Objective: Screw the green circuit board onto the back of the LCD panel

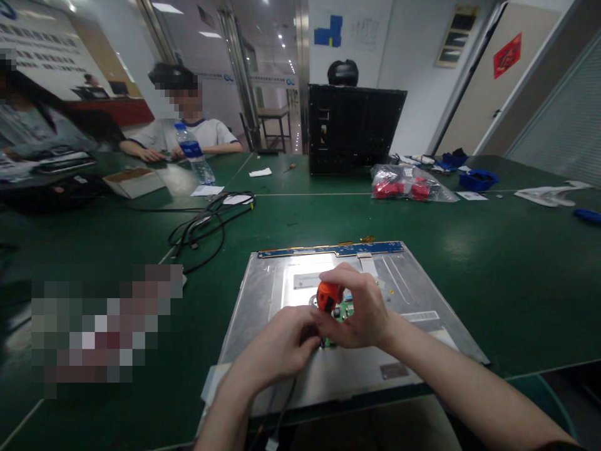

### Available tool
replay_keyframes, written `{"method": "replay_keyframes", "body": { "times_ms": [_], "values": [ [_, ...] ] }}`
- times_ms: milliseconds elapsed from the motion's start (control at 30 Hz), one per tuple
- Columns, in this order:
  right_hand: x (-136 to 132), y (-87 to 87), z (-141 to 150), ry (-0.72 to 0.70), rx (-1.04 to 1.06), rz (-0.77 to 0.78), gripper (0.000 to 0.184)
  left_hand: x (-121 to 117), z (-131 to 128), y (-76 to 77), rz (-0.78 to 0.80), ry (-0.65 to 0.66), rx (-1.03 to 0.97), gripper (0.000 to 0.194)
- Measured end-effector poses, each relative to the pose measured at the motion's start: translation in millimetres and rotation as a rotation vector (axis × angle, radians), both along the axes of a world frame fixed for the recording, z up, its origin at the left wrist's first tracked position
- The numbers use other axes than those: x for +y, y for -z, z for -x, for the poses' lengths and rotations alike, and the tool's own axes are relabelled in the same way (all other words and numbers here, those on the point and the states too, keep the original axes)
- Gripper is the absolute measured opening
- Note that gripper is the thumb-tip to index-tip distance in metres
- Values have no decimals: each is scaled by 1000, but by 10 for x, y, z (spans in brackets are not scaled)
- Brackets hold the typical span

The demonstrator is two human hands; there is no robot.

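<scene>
Driver (327, 297) over board (348, 309), panel (263, 304) flat at 6 o'clock on surface (469, 250). Right grip (366, 308) pinches driver; left grip (287, 338), at driver's 8 o'clock, curled, can't tell on what. Looks mid-job: board exposed, still on panel; remainder hidden.

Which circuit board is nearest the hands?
The green board, partly hidden by the right hand and orange tool; the blue strip lies along the far edge of the panel.

Dim overall; ceiling lamps (168, 8) glow, metal panel (278, 285) catches glare, edges look stretched
</scene>
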State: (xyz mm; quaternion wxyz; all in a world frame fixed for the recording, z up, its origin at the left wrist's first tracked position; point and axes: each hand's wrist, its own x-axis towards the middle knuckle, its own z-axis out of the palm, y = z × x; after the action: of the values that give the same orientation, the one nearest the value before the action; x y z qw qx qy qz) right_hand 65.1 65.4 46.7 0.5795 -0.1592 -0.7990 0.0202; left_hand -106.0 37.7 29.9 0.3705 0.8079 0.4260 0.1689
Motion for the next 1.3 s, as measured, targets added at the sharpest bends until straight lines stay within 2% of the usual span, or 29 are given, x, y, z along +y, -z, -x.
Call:
{"method": "replay_keyframes", "body": {
  "times_ms": [367, 500, 600, 800, 1033, 1300],
  "values": [
    [1, 33, 3, 26, -5, 13, 35, -9, -3, -2, 8, -11, 51, 11],
    [19, 34, 5, -28, -24, -6, 34, -16, -3, -6, -31, -10, 10, 11],
    [22, 24, -9, -66, -58, 10, 40, -14, 7, 21, -54, -26, -4, 9],
    [15, -2, -41, -140, -100, 51, 44, -9, 4, 18, -14, 18, -2, 12],
    [-8, -11, -8, -63, -64, 19, 41, -7, -17, -29, -41, 20, -58, 14],
    [2, -1, 2, -21, -60, 9, 36, -39, -6, -9, -61, -25, -12, 13]
  ]
}}
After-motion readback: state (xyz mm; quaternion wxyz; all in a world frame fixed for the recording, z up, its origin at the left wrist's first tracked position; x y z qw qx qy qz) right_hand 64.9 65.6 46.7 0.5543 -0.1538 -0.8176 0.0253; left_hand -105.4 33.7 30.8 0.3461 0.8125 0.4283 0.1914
